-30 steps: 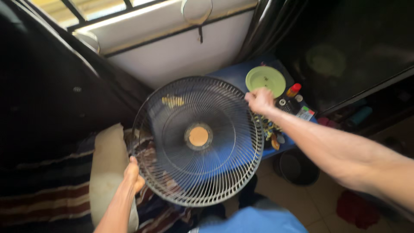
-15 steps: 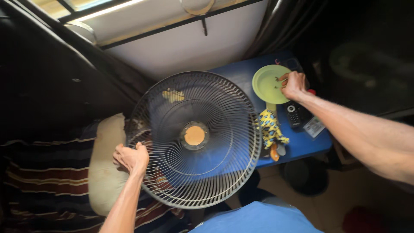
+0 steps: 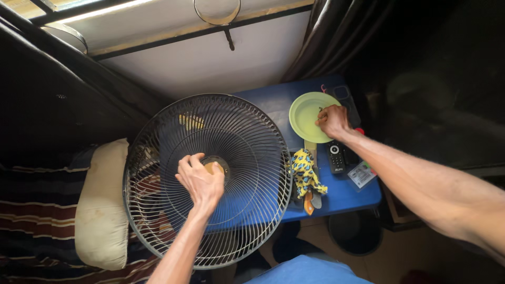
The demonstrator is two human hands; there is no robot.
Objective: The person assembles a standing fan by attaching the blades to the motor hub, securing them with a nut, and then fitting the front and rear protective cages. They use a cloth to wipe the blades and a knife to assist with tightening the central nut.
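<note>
Fan grille — hub gripped by left hand; right hand pinched, state unclear, on green plate — blue table beneath.

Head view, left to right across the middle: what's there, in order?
Cream pillow → wire fan guard with the left hand on its centre cap → yellow patterned cloth → green plate with the right hand at its edge → remote control.
</note>
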